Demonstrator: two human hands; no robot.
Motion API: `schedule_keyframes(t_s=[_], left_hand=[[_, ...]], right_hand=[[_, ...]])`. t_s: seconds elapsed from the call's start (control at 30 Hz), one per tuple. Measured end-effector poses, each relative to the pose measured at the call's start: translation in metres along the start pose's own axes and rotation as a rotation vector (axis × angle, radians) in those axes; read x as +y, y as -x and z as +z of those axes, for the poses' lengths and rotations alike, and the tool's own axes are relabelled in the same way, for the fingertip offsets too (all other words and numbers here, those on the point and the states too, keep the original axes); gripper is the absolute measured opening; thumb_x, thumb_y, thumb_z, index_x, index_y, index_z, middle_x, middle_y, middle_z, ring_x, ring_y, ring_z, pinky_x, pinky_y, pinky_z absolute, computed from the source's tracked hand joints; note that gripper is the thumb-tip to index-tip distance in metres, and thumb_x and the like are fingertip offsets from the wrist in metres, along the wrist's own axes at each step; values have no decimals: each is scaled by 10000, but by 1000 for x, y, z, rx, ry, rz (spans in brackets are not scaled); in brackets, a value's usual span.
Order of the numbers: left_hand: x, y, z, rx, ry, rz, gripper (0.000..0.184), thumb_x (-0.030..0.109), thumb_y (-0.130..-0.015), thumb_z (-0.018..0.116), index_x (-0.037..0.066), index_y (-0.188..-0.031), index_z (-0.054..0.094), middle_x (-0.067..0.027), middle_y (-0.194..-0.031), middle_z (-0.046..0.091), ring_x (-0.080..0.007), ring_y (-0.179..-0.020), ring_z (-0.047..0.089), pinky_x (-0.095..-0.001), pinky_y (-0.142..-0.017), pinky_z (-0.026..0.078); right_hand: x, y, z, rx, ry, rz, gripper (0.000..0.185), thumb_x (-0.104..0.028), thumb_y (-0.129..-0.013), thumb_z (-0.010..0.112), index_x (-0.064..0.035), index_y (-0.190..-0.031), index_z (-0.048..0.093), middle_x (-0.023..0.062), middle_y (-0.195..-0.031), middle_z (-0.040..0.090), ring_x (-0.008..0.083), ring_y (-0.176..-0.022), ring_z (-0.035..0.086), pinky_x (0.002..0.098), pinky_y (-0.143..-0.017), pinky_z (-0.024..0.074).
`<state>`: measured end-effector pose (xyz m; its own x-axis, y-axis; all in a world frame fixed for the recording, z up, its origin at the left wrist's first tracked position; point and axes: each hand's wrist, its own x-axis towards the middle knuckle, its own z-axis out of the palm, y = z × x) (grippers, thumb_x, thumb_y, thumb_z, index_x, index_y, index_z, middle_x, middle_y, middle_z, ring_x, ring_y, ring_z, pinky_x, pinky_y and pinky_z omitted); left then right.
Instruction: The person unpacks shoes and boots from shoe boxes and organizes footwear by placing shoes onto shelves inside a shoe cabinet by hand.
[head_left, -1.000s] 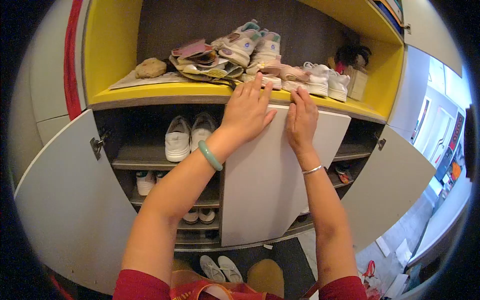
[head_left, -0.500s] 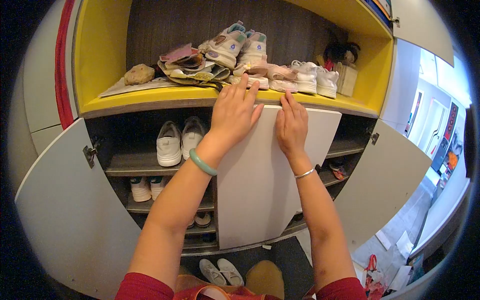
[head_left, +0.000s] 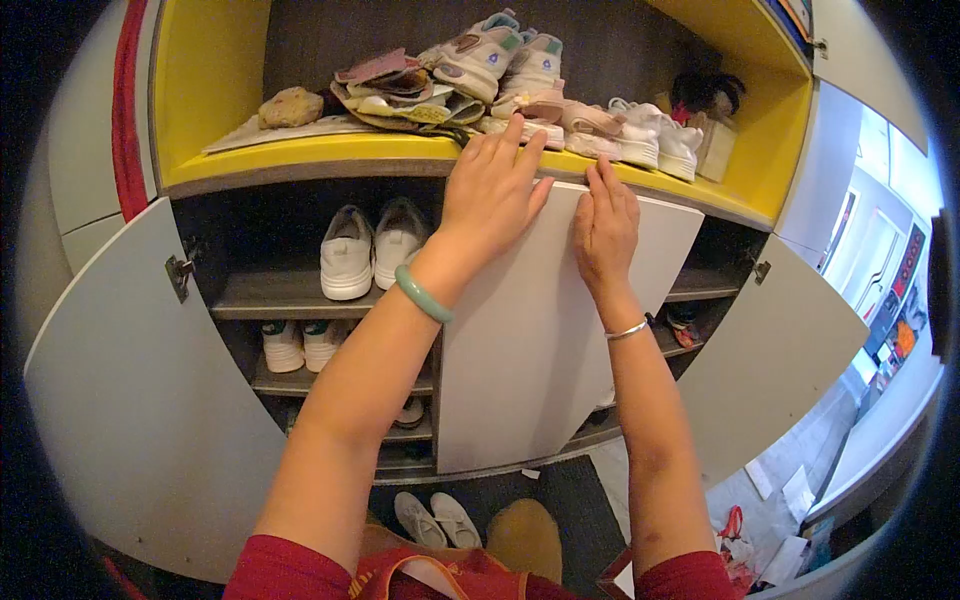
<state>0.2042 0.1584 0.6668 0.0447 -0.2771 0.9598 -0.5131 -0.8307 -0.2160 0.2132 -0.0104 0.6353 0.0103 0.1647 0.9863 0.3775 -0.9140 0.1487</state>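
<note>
My left hand [head_left: 492,190] lies with its fingers spread at the top left edge of the white middle door [head_left: 530,350], its fingertips reaching the yellow shelf edge [head_left: 400,150]. Beside it, my right hand [head_left: 607,225] rests flat near the top of the same door, fingers stretched out. Neither hand holds anything. Just above the fingertips stand pink and white shoes [head_left: 590,130] and white sneakers [head_left: 660,145]. A green bangle [head_left: 422,294] circles my left wrist, a silver one [head_left: 627,330] my right.
An open left door [head_left: 140,390] and an open right door [head_left: 780,350] flank the cabinet. White shoes [head_left: 347,255] stand on an inner shelf. Flattened pouches [head_left: 400,95] are piled above. White shoes [head_left: 435,518] sit on the dark floor mat [head_left: 585,500]. Scattered items lie at the lower right.
The camera view has shifted slightly, so the cabinet appears a little higher in the frame. Both hands stay in nearly the same place against the middle door.
</note>
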Motion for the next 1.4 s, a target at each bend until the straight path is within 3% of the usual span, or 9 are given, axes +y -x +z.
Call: schedule_keyframes(t_s=[0.23, 0.3, 0.47, 0.6, 0.67, 0.7, 0.9, 1.13, 1.4], left_hand=[[8, 0, 0, -158, 10, -95, 481, 341, -764, 563, 33, -1130, 516, -184, -1143, 510, -306, -1046, 481, -421, -919, 356], [5, 5, 23, 141, -70, -124, 460, 331, -756, 564, 41, -1111, 536, -191, -1162, 508, -320, -1070, 469, -446, -960, 307], [10, 3, 24, 129, -75, -203, 417, 299, -760, 526, 48, -1092, 546, -191, -1174, 505, -315, -1071, 476, -427, -966, 289], [9, -8, 10, -138, -195, -190, 313, 224, -751, 497, 38, -987, 584, -179, -979, 576, -297, -886, 543, -420, -764, 421], [18, -17, 1, -230, -23, -290, 391, 215, -809, 450, 17, -1141, 510, -211, -1182, 474, -323, -1124, 428, -457, -972, 269], [18, -11, 22, 70, -96, -156, 481, 198, -782, 495, 14, -1221, 425, -218, -1274, 377, -337, -1182, 364, -456, -1011, 223], [87, -70, 67, 63, 216, 176, 520, 158, -722, 583, -18, -1184, 421, -210, -1230, 416, -343, -1177, 368, -423, -1007, 275], [109, -134, 108, -169, 76, -138, 518, 197, -738, 581, -20, -1181, 422, -218, -1191, 460, -335, -1084, 479, -437, -878, 415], [97, -124, 124, -232, 59, -237, 372, 237, -737, 571, -17, -998, 498, -185, -972, 543, -307, -894, 557, -408, -775, 460]], right_hand=[[20, 7, 9, -42, 62, -128, 354, -143, -873, 410, 21, -1179, 478, 129, -1296, 428, 264, -1165, 424, 393, -982, 291], [15, 1, 11, -112, 81, -94, 358, -144, -881, 396, 22, -1190, 469, 137, -1304, 417, 270, -1178, 412, 391, -987, 283], [11, -2, 7, -160, 60, -107, 368, -167, -887, 395, 9, -1203, 463, 136, -1315, 402, 278, -1185, 402, 384, -986, 287], [20, 0, 8, -184, 56, -116, 403, -155, -849, 430, 6, -1217, 450, 148, -1289, 428, 266, -1186, 404, 381, -1014, 263], [19, -5, -5, -189, 65, -141, 380, -161, -826, 484, -18, -1178, 494, 144, -1254, 461, 275, -1160, 425, 388, -987, 306], [21, -11, -17, -207, -70, -155, 364, -148, -817, 506, -26, -1159, 503, 144, -1225, 481, 282, -1141, 439, 387, -979, 318], [108, -37, -30, -55, -102, -112, 379, -46, -735, 526, -23, -1111, 489, 159, -1245, 447, 330, -1098, 456, 388, -922, 377], [197, -71, -5, -251, 224, 173, 593, -148, -731, 589, -54, -1268, 355, 260, -1311, 307, 379, -1160, 385, 420, -950, 354], [181, -83, -7, -522, 253, 632, 680, -467, -677, 619, -77, -1177, 374, 191, -1085, 563, 332, -1000, 553, 447, -839, 429]])
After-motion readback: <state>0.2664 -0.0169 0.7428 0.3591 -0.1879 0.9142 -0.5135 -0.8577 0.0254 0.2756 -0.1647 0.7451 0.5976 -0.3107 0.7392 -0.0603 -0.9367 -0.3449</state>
